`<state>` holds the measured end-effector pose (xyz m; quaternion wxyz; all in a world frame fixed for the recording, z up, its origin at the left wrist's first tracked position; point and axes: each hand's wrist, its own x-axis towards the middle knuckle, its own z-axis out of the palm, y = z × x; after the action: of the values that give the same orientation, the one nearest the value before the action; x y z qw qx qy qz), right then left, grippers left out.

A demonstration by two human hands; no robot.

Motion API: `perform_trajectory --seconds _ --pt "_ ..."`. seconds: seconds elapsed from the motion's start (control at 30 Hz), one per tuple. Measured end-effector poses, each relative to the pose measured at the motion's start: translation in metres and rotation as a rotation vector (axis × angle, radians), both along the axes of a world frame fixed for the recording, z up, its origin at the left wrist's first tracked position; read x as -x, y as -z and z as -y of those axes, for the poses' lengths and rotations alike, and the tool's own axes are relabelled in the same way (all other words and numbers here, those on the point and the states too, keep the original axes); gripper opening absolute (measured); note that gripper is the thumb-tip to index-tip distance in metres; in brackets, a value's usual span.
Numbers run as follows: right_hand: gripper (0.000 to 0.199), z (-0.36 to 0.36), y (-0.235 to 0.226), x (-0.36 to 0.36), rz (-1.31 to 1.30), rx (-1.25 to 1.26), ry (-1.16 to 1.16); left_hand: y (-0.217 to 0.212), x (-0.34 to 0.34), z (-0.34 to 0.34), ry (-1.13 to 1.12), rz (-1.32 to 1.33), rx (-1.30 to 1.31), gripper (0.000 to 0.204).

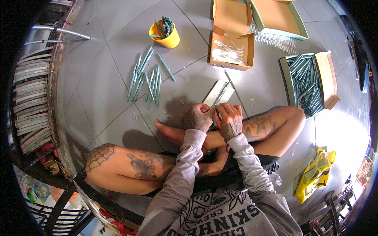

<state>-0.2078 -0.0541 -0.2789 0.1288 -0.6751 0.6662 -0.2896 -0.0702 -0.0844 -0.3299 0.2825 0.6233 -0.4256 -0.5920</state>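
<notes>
Setting: grey tiled floor with diagonal joints, a person seated cross-legged on it, bare knees spread to either side. Item in hand: a flat pale sleeve, long and narrow, lying tilted on the floor just ahead of the shins, with one green stick resting along it; its near end is clasped by both hands. Left hand: fingers curled shut on the sleeve's near end. Right hand: closed beside it, touching the left, fingers pinched on the same end. Loose stock: a scatter of green sticks on the floor to the left front, well apart from the hands. Yellow cup beyond them, upright, holding more sticks. Open brown carton straight ahead, clear wrapping inside. Second open carton with green edging at the far right rear. Green-edged tray at right, packed with sticks, a brown lid alongside. Yellow bag by the right knee. Edges: stacked slats and metal tubes line the left margin; bare floor lies between the scatter and the left knee.
</notes>
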Motion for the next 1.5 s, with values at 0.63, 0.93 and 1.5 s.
perform_trajectory --seconds 0.63,0.93,1.5 --pt "0.013 -0.007 0.009 0.005 -0.053 0.006 -0.002 0.002 0.005 0.0 0.046 0.117 -0.009 0.019" --pt "0.016 -0.004 0.006 0.004 -0.054 0.025 -0.006 0.015 0.002 -0.002 0.06 0.132 0.034 0.021" --pt "0.014 0.003 0.009 0.006 -0.009 0.13 0.045 -0.002 0.011 -0.001 -0.118 -0.18 -0.065 0.02"
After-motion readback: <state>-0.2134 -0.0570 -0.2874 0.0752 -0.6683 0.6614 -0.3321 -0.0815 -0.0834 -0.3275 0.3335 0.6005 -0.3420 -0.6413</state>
